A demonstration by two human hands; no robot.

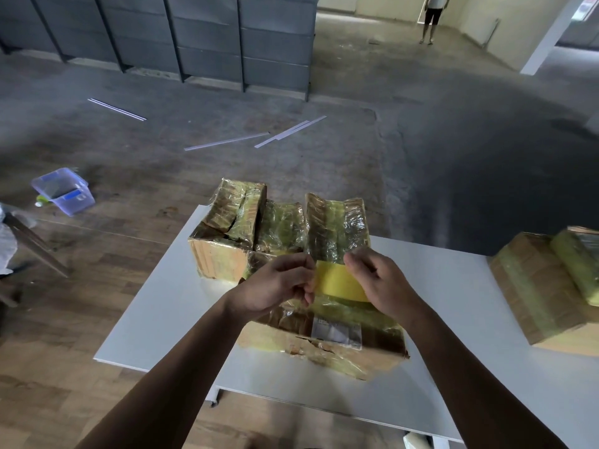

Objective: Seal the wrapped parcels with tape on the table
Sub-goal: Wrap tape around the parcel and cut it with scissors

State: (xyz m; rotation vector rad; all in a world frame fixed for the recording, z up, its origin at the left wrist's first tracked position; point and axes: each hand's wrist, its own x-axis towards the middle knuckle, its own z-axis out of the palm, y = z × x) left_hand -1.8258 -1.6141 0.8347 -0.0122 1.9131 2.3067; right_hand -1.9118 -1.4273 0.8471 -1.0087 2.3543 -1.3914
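Yellow tape (pixel 338 281), left hand (pixel 275 286), right hand (pixel 384 286) pinching

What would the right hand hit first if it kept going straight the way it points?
Probably the plastic-wrapped parcel standing just beyond it on the table. The right hand, pinching yellow tape, points toward it. Depth is hard to judge.

One white table (pixel 155 303) carries five wrapped parcels: one middle parcel (pixel 324 348), a far-edge row (pixel 227 231) of what look like three, and one right-end parcel (pixel 531 293). Above the table, two hands, the left hand (pixel 278 286) and the right hand (pixel 379 283), pinch one strip of yellow tape (pixel 337 280). Beyond the table: one plastic tub (pixel 63 191), at least three white strips (pixel 227 141), one standing person (pixel 432 17).
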